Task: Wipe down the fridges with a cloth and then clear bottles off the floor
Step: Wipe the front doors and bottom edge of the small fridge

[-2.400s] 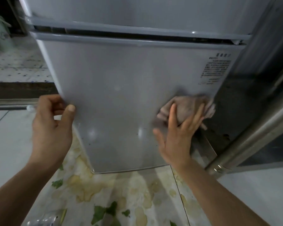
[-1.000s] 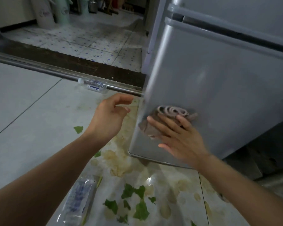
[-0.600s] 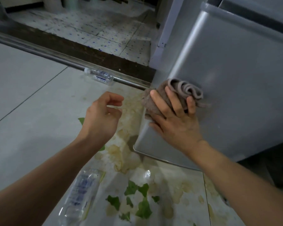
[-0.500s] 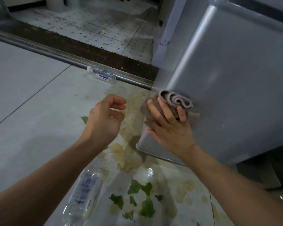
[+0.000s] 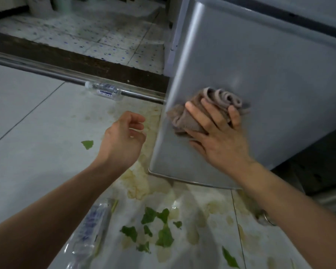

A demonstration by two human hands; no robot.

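A grey fridge door [image 5: 260, 78] fills the right of the view. My right hand [image 5: 217, 136] presses a bunched brownish cloth [image 5: 208, 107] flat against the door near its lower left edge. My left hand [image 5: 122, 140] hovers beside that edge, fingers loosely curled, holding nothing and touching nothing. One clear plastic bottle [image 5: 105, 91] lies on the floor against a metal rail. A second clear bottle [image 5: 89, 230] lies on the floor under my left forearm.
The white tiled floor [image 5: 27, 133] carries yellowish stains and scattered green leaf pieces [image 5: 159, 228]. A metal door rail [image 5: 47, 71] and a dark threshold cross the floor at the back; dotted tiles lie beyond. A dark gap sits right of the fridge.
My left hand has let go of the door edge and now hovers free. My right hand has slid the cloth from the door's right side to its lower left edge.
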